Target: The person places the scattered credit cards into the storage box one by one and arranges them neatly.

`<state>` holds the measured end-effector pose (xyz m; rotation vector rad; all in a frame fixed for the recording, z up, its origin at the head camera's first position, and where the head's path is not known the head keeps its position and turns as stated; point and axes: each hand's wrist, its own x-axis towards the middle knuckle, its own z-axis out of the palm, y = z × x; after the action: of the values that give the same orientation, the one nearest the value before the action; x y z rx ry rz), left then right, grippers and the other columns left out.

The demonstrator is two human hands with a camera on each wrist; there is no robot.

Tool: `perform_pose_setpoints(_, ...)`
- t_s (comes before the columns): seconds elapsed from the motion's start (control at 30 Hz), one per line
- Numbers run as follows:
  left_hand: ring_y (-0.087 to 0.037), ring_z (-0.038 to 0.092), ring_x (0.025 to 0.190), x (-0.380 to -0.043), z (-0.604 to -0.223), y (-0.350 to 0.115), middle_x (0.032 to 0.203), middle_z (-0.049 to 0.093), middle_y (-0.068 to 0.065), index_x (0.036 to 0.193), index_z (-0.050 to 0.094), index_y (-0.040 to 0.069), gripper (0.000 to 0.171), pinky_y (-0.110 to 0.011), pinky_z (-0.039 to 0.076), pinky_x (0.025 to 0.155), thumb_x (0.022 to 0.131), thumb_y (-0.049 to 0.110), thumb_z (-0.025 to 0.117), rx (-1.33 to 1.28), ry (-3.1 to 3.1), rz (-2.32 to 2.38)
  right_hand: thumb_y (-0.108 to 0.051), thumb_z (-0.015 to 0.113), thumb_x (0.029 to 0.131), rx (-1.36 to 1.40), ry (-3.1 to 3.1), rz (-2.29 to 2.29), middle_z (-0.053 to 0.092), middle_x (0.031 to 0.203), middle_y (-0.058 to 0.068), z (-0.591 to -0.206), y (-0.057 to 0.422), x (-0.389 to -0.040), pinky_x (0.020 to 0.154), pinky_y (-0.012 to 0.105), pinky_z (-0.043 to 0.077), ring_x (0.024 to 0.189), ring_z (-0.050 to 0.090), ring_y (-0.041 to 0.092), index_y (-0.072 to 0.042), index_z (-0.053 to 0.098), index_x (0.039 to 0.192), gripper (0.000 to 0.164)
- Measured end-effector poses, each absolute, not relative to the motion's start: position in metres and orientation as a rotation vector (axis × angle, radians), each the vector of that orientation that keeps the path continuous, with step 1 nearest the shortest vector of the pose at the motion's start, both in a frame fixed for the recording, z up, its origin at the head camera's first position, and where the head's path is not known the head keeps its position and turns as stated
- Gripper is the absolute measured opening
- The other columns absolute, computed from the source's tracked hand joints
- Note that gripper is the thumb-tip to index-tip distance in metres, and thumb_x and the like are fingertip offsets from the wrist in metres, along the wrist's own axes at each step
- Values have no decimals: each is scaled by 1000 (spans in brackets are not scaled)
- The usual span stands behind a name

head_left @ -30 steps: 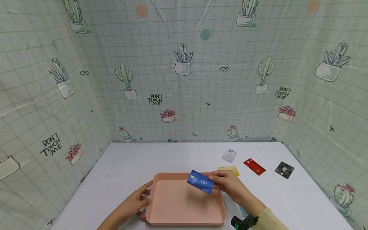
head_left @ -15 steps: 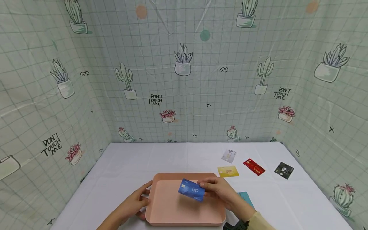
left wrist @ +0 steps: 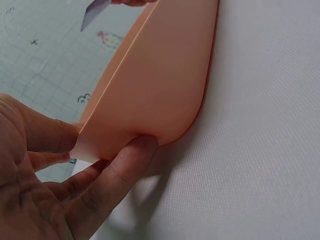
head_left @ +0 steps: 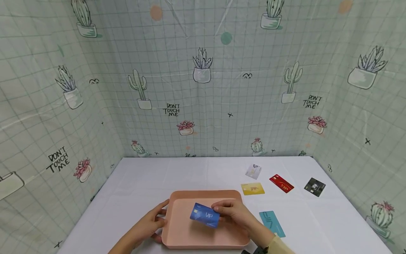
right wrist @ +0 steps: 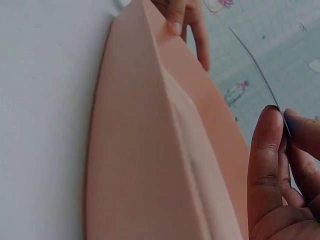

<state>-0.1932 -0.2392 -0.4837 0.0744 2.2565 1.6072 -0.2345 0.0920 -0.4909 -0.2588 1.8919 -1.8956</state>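
Observation:
A blue VIP card [head_left: 204, 215] is pinched between the thumb and fingers of my right hand [head_left: 234, 212], tilted and held above the pink tray [head_left: 206, 244]. Its thin edge [right wrist: 257, 67] shows in the right wrist view. At the tray's left end, my left hand [head_left: 146, 225] holds the side wall. In the left wrist view its thumb presses the outer wall [left wrist: 155, 75] low down, and another finger meets the rim. No other card is visible inside the tray.
Right of the tray lie a teal card [head_left: 272, 223] and a yellow card [head_left: 252, 188]. Farther back are a silver card [head_left: 253, 171], a red VIP card [head_left: 281, 183] and a black card [head_left: 314, 187]. A cactus-print curtain [head_left: 212, 98] encloses the white table [head_left: 149, 176].
My right hand has moved left and toward me, carrying the blue card farther over the tray. The teal card, mostly covered before, shows fully now. My left hand keeps its place.

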Motion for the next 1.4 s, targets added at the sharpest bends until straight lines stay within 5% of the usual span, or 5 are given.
perform_pose_setpoints(1.4, -24, 61, 103, -193, -488, -235, 143, 47, -30, 162, 29, 5, 71, -41, 61, 58, 97, 0, 57, 12, 2328, 1584, -10, 72, 95, -181, 1911, -1857, 76, 93, 4, -508, 37, -209, 68, 22, 59, 74, 66, 8, 5, 77, 108, 20)
